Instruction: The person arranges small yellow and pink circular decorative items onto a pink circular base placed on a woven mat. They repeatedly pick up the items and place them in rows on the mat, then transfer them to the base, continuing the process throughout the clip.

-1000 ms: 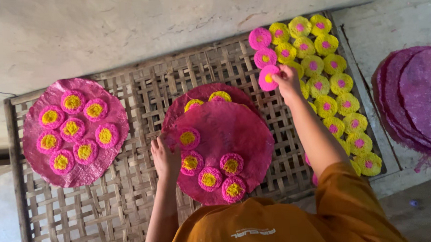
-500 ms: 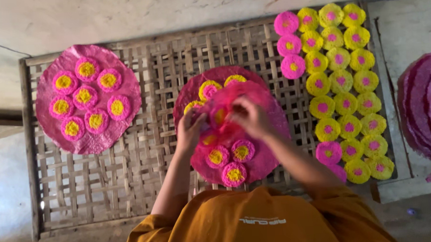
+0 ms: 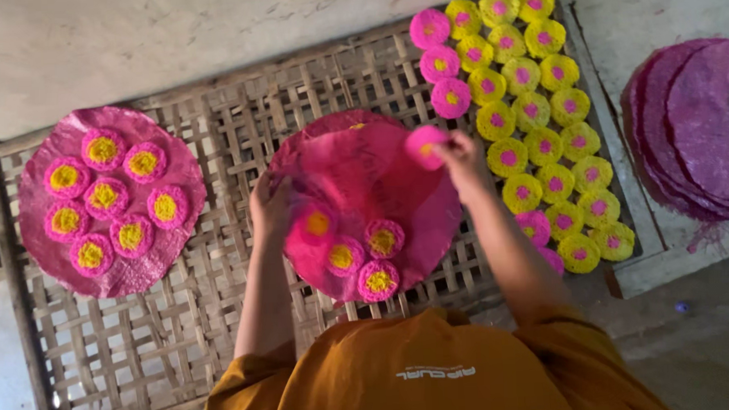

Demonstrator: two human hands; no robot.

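Pink disc (image 3: pixel 424 142) pinched in right grip (image 3: pixel 459 153) above the big pink sheet (image 3: pixel 372 192), whose left edge the left grip (image 3: pixel 271 207) clasps.

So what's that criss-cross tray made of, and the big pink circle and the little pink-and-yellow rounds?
The tray looks like woven bamboo or cane strips: pale, dry, matte, with open gaps. The big pink sheet seems thin and papery, wrinkled with a slight sheen; I can't tell which material. The small rounds look grainy and fuzzy-edged, perhaps dyed food or fibre. The right hand holds one round; the left hand touches the sheet.
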